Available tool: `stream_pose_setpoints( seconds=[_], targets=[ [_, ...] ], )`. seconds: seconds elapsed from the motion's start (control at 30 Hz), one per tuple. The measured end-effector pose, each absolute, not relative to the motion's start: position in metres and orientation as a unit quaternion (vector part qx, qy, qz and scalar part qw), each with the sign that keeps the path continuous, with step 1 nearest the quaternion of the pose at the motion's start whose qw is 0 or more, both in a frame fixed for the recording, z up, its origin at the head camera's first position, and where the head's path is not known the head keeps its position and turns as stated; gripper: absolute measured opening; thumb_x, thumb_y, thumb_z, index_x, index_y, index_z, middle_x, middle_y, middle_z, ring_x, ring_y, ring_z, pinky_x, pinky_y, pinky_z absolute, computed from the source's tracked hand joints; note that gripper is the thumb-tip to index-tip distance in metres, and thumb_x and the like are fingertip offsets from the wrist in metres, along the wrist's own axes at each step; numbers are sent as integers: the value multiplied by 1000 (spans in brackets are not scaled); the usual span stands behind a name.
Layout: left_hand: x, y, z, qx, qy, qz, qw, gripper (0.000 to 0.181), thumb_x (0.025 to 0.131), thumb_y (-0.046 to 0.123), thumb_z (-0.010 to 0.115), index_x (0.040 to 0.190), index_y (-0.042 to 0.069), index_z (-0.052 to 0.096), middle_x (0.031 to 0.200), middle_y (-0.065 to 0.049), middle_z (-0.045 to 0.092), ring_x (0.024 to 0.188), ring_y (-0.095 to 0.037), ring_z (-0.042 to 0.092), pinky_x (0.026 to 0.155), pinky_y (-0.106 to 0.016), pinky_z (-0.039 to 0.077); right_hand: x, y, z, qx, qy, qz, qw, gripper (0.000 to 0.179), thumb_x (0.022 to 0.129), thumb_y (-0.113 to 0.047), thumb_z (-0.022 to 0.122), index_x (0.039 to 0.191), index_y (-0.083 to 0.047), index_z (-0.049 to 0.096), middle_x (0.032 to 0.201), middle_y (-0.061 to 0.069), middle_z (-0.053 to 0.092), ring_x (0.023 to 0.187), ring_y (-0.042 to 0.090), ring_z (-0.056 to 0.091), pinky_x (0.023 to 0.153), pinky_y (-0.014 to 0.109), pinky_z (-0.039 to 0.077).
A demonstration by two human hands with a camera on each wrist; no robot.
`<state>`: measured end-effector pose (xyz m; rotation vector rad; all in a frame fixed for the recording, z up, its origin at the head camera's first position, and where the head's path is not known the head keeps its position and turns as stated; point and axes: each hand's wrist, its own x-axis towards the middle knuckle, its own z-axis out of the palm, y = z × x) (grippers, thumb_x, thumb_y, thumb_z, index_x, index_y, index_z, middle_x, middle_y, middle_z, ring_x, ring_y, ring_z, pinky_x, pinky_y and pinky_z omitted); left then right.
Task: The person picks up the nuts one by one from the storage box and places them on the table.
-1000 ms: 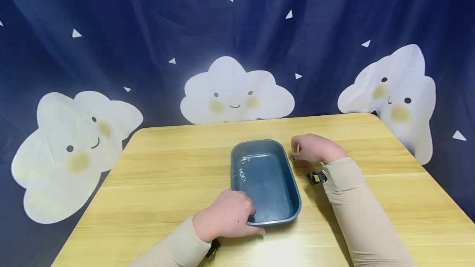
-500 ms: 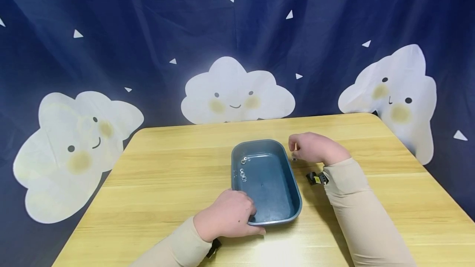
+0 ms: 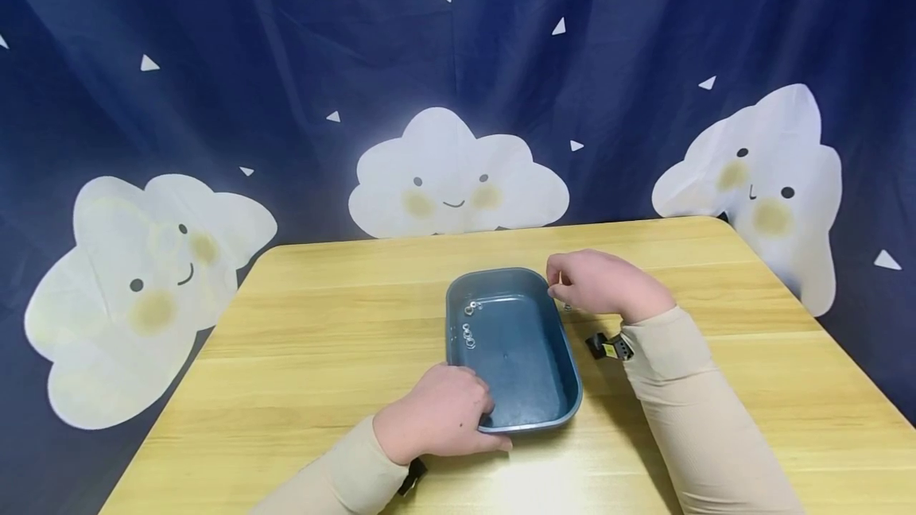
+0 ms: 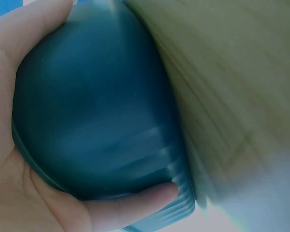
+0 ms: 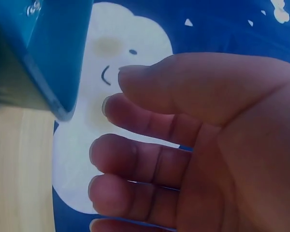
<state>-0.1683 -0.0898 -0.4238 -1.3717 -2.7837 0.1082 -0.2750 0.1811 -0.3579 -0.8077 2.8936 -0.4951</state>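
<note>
A dark blue plastic tray (image 3: 518,364) stands on the wooden table. My left hand (image 3: 438,412) grips its near left corner, thumb outside and fingers over the rim; the left wrist view shows that hand wrapped round the tray's outer wall (image 4: 96,106). Several small shiny ring-like pieces, perhaps nuts (image 3: 468,336), lie inside along the left side. My right hand (image 3: 608,284) is at the tray's far right rim, thumb and forefinger tips close together; I cannot tell whether they pinch something. One similar small piece (image 3: 568,307) lies on the table beneath this hand.
The wooden table (image 3: 322,324) extends on both sides of the tray, with rounded far corners. Behind it hangs a dark blue curtain (image 3: 286,38) printed with white clouds. A small black wrist camera (image 3: 608,346) sits under the right sleeve.
My right hand has moved left and slightly away from me, from beside the small piece on the table to the tray's rim. The left hand and tray have stayed put.
</note>
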Motion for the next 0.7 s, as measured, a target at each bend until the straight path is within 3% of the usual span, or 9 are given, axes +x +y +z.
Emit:
stream_pose_setpoints(
  seconds=[0.7],
  targets=[
    [-170,-90,-423,-444,-895,32,12,53,82,75,62,58,28,56,61,17,45,63,-9,52,52,-29,37,-256,146,-351,-330,929,-161,36,7,93,-23,68,89,-24,63,74,-12,54,71,11,53,69,34,45]
  ],
)
